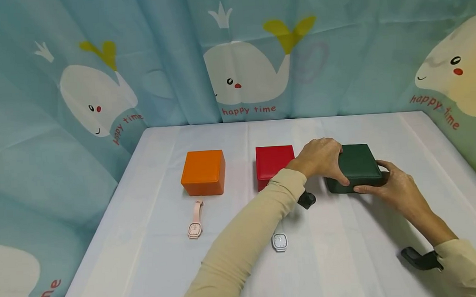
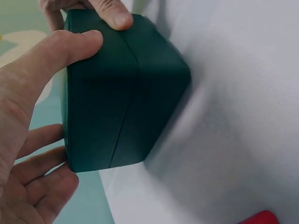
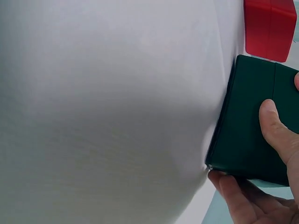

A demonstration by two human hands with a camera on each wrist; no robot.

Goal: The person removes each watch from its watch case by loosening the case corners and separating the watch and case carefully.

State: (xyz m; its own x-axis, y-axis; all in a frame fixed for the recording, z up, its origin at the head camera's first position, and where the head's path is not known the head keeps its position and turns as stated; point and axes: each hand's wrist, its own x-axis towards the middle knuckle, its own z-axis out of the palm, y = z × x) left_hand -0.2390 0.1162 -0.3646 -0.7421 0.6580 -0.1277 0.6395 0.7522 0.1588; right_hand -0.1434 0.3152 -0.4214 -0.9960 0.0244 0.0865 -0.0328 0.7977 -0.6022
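At the right of the table in the head view is a closed green box (image 1: 358,160) with a seam around its sides. My left hand (image 1: 319,156) holds it from the left, thumb on the front face and fingers at the back. From the right, my right hand (image 1: 397,189) grips it low down, thumb on the front and fingers round the right side. Both thumbs press the same face in the left wrist view, either side of the seam on the green box (image 2: 112,88). The right wrist view shows fingertips (image 3: 229,186) at its lower edge.
A red box (image 1: 274,162) stands left of the green one, partly behind my left forearm. Further left is an orange box (image 1: 202,169), with a pink watch (image 1: 194,228) lying before it. A white watch (image 1: 279,241) lies beside my left sleeve. A patterned curtain (image 1: 168,80) borders the table.
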